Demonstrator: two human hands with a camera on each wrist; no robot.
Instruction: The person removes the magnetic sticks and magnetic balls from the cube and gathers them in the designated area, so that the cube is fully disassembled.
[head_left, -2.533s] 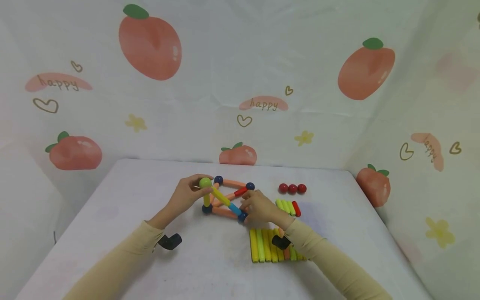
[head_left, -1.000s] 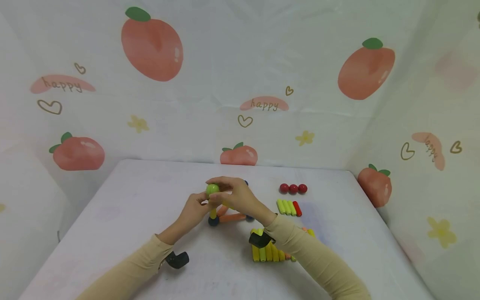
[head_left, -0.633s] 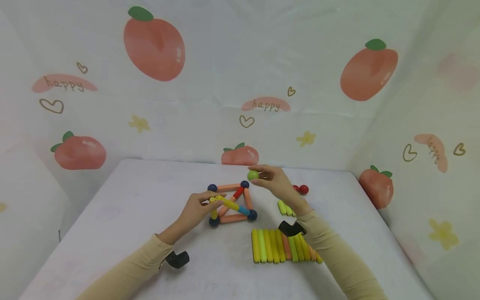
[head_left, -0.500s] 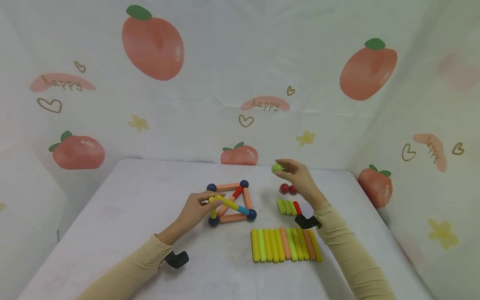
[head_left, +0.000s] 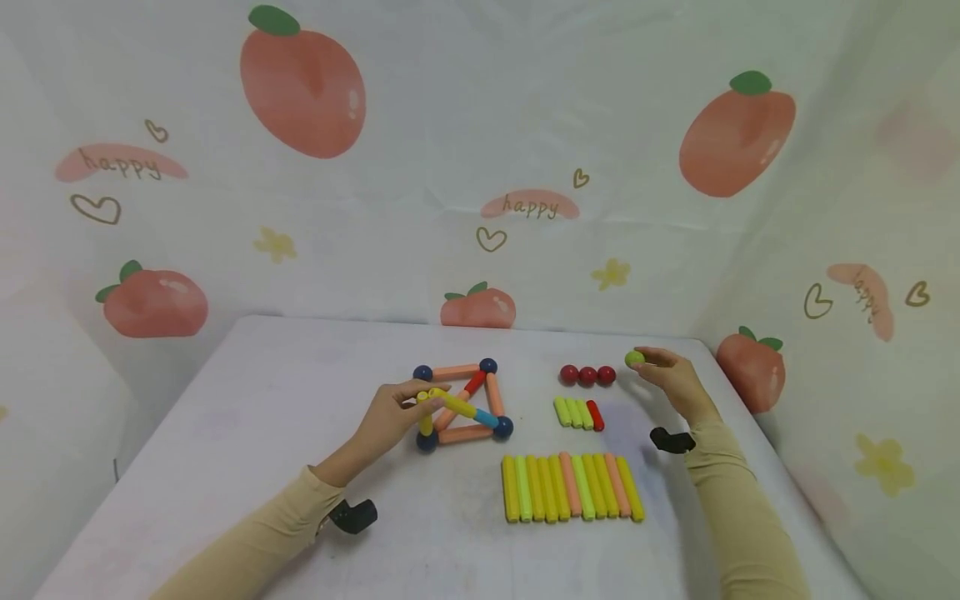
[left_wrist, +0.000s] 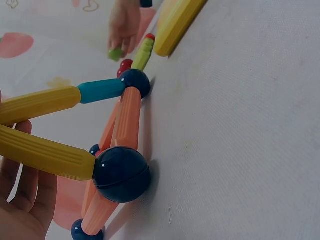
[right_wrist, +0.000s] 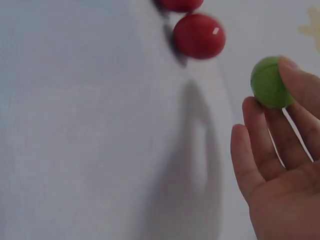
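My left hand (head_left: 386,423) pinches the upper ends of two magnetic building sticks over a flat frame. One yellow stick (left_wrist: 45,152) rises from a dark blue ball (left_wrist: 122,175) at the frame's near left corner. The other yellow stick (head_left: 454,406) slants down into a light blue stick (left_wrist: 102,91), which meets the near right ball (head_left: 502,427). Salmon sticks (head_left: 465,434) and dark blue balls make the frame, with a salmon-and-red diagonal (head_left: 476,382). At the far right, my right hand (head_left: 678,385) holds a light green ball (right_wrist: 269,84) between thumb and fingers, beside the red balls (head_left: 588,376).
Three red balls line up at the back right, the nearest one (right_wrist: 199,36) left of my right hand. Below them lie short green sticks (head_left: 573,413) and a red stick (head_left: 596,415). A row of long yellow, green and salmon sticks (head_left: 551,489) lies in front.
My right hand has left the frame's near right corner, taken the green ball off the top of the yellow sticks and carried it right, past the red balls. My left hand still holds the stick ends.
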